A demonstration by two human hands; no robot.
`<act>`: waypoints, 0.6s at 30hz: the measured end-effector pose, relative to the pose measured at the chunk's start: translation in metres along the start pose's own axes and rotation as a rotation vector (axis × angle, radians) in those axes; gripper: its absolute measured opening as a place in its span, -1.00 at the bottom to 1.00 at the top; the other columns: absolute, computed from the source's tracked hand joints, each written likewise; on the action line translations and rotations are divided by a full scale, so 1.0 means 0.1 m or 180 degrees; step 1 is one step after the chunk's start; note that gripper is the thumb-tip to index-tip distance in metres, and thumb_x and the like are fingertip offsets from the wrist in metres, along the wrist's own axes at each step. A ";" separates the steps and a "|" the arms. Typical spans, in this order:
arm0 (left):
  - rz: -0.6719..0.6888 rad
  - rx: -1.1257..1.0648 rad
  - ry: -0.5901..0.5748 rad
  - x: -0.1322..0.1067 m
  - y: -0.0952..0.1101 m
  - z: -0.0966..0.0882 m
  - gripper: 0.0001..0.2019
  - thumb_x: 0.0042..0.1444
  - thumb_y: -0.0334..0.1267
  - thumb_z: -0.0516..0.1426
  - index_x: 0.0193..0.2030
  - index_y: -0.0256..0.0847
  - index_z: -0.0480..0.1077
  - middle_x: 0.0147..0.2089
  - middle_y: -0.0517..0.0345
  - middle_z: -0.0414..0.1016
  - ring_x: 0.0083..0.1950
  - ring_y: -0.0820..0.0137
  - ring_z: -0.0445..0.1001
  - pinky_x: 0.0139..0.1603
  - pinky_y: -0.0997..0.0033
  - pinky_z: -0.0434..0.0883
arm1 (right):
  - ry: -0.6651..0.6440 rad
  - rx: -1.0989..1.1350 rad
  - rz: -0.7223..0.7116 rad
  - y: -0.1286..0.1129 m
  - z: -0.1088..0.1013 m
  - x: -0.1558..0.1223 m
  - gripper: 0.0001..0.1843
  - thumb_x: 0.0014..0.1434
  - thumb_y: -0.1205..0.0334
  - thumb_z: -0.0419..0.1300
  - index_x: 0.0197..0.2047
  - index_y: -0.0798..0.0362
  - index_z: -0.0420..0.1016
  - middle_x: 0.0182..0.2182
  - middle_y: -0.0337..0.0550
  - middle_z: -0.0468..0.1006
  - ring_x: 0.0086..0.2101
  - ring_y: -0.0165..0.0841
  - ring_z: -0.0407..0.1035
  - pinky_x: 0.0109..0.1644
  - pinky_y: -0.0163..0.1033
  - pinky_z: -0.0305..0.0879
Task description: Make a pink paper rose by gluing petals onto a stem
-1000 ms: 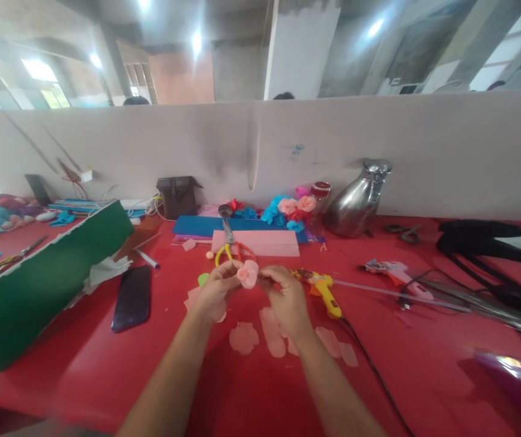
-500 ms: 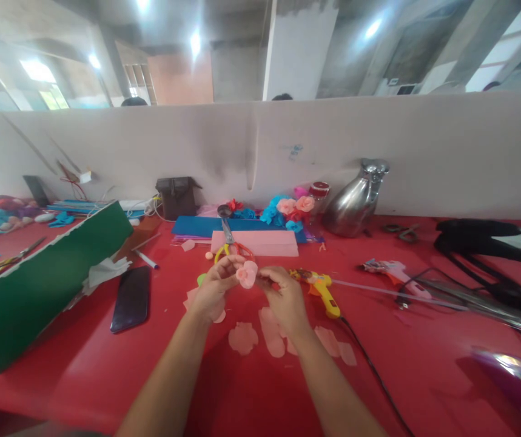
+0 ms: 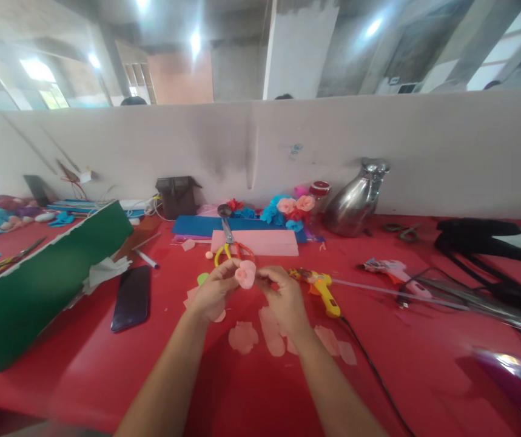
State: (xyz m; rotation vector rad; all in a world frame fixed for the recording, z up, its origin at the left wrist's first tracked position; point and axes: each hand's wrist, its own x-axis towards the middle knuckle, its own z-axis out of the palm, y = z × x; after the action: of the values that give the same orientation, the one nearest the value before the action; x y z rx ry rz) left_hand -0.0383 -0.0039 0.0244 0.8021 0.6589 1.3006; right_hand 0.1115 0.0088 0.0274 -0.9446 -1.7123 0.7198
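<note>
A small pink paper flower (image 3: 245,275) is held above the red table by my left hand (image 3: 212,291), its thumb and fingers closed on the flower's left side. Just right of the flower, my right hand (image 3: 286,300) has its fingers bent and pinched together; whatever lies between them is hidden. Below my hands, cut pink petal pieces (image 3: 243,337) lie flat, with more petal strips (image 3: 272,332) partly under my right hand. Scissors (image 3: 226,230) with yellow and red handles lie beyond my left hand. A yellow glue gun (image 3: 325,294) rests right of my right hand.
A green board (image 3: 46,288) and a dark phone (image 3: 130,298) are on the left. Folded pink paper (image 3: 269,243), finished paper flowers (image 3: 287,209) and a steel jug (image 3: 355,200) stand at the back. A pink glue gun (image 3: 394,271) and its cord lie right.
The pink flower has shifted very slightly left and turned a little between my fingers. Both hands stay in nearly the same place.
</note>
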 end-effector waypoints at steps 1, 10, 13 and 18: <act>-0.0004 -0.0005 0.0008 0.00 0.00 0.00 -0.80 -0.17 -0.40 0.27 -0.36 -0.22 0.38 -0.39 0.23 0.36 -0.36 0.54 0.29 -0.25 0.52 0.21 | -0.0009 -0.0007 -0.0010 0.00 0.00 0.00 -0.92 0.07 0.30 0.18 -0.40 -0.01 0.51 -0.41 -0.20 0.52 -0.36 -0.32 0.34 -0.26 -0.26 0.25; 0.0000 0.0208 0.0138 0.01 0.00 -0.02 -0.79 -0.18 -0.34 0.28 -0.38 -0.24 0.36 -0.40 0.22 0.36 -0.39 0.54 0.27 -0.29 0.53 0.20 | -0.0029 -0.0037 -0.0043 0.01 0.00 0.00 -0.92 0.08 0.26 0.18 -0.40 -0.02 0.51 -0.41 -0.19 0.51 -0.36 -0.32 0.34 -0.26 -0.25 0.25; 0.0037 0.0281 0.0194 0.01 0.00 -0.02 -0.79 -0.19 -0.34 0.29 -0.40 -0.24 0.36 -0.41 0.22 0.36 -0.40 0.54 0.28 -0.29 0.52 0.21 | -0.0021 -0.0049 -0.0029 0.00 0.00 0.00 -0.91 0.08 0.25 0.17 -0.39 -0.03 0.51 -0.41 -0.18 0.51 -0.35 -0.30 0.35 -0.25 -0.24 0.26; -0.0016 0.0231 0.0212 0.02 -0.01 -0.01 -0.79 -0.20 -0.35 0.29 -0.39 -0.23 0.37 -0.43 0.23 0.36 -0.41 0.54 0.27 -0.32 0.54 0.19 | -0.0051 -0.0049 -0.0024 -0.01 0.00 0.00 -0.90 0.09 0.24 0.17 -0.37 -0.03 0.53 -0.40 -0.17 0.52 -0.35 -0.30 0.35 -0.26 -0.23 0.25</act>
State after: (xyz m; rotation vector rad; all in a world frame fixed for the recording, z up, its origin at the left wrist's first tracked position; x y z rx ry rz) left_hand -0.0383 -0.0018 0.0230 0.8184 0.7642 1.3094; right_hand 0.1115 0.0083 0.0288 -0.9448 -1.7369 0.7117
